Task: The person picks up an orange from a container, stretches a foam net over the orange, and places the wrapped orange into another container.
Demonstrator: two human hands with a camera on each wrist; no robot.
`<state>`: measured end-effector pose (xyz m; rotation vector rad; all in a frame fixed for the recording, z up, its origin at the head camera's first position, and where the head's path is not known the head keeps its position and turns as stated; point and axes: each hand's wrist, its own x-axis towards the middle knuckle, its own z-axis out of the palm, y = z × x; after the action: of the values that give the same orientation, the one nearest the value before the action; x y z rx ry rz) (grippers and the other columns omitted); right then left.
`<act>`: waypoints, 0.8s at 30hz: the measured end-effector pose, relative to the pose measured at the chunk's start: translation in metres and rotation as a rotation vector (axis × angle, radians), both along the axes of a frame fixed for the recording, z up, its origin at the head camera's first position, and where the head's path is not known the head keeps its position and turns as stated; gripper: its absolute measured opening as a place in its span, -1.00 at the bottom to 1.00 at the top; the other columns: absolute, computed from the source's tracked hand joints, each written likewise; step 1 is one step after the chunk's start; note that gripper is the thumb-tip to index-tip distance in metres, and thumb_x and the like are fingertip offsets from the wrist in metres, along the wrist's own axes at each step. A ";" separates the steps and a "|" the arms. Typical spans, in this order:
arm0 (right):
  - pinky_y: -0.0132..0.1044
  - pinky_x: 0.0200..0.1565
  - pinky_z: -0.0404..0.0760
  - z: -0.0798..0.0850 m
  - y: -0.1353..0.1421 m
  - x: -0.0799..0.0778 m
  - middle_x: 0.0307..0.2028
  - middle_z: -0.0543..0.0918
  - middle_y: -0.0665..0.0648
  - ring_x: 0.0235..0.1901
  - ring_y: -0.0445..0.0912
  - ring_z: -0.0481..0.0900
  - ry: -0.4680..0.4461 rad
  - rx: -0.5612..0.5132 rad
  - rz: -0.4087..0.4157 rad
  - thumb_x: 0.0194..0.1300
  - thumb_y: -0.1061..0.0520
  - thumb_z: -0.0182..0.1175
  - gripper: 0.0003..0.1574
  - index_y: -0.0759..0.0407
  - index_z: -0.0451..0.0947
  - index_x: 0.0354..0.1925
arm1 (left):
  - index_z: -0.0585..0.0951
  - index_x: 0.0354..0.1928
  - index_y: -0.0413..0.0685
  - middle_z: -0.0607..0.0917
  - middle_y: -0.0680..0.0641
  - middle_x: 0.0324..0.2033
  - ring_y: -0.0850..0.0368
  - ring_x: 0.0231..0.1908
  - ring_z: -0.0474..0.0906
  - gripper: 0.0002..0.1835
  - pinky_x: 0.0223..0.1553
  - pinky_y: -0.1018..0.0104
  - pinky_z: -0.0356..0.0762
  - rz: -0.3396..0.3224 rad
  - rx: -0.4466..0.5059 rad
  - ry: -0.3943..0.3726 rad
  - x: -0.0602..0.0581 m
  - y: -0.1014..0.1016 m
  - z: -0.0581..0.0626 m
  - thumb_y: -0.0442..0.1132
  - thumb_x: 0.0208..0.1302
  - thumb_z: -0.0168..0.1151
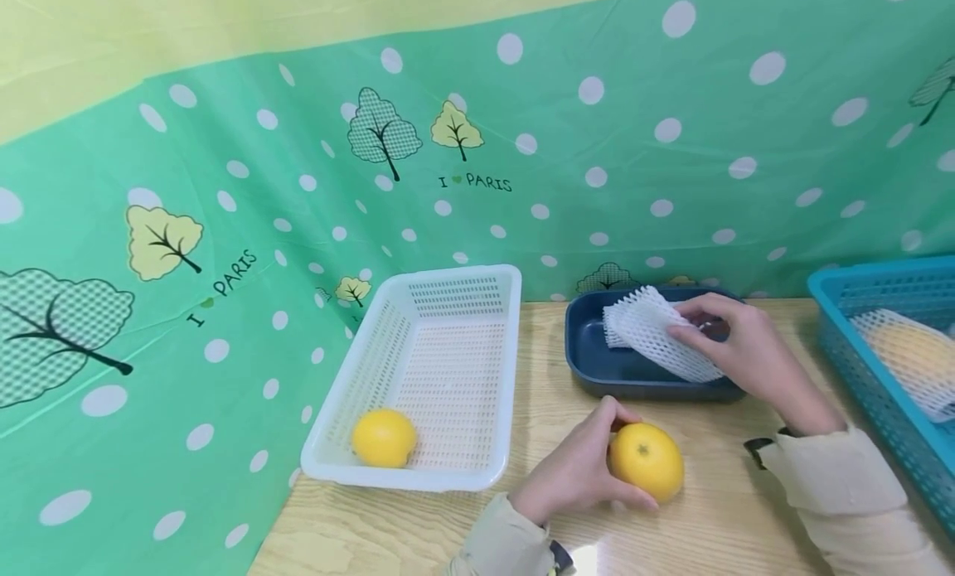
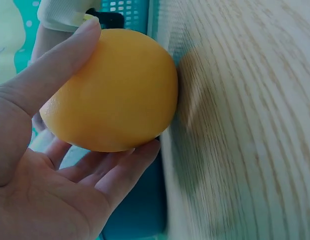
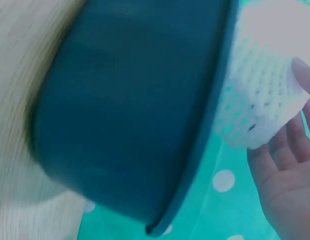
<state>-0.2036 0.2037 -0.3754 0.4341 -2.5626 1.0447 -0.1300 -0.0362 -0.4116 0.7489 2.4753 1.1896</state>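
Note:
My left hand (image 1: pixel 578 468) grips a yellow-orange orange (image 1: pixel 647 462), thumb on one side and fingers curved round the other. In the left wrist view the orange (image 2: pixel 112 92) is close over the wooden table, its shadow beside it. My right hand (image 1: pixel 746 344) holds a white foam net sleeve (image 1: pixel 660 336) between thumb and fingers, over the dark blue tray (image 1: pixel 589 369). Behind that sleeve, more white foam netting (image 1: pixel 615 326) lies in the tray. The right wrist view shows the thumb over the foam net (image 3: pixel 260 95), just past the tray's rim.
A white plastic basket (image 1: pixel 515 369) stands at the left with one orange (image 1: pixel 384 438) in its near corner. At the right, a blue basket (image 1: pixel 858 385) holds fruit in foam netting (image 1: pixel 906 356). A green dotted cloth (image 1: pixel 552 128) hangs behind the table.

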 end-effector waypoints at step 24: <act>-0.72 -0.19 0.52 0.017 -0.009 0.036 -0.13 0.67 0.20 -0.24 -0.47 0.57 -0.034 -0.257 0.017 0.27 0.14 0.37 -0.73 0.22 0.64 -0.08 | 0.35 0.30 0.12 0.49 0.17 0.15 0.39 0.06 0.43 -0.16 0.16 0.45 0.44 -0.033 -0.060 0.009 0.002 0.000 0.001 -0.02 -0.02 0.60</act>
<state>-0.1679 0.1952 -0.3583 0.3729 -2.4125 1.3760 -0.1282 -0.0357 -0.4109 0.7781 2.4843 1.0980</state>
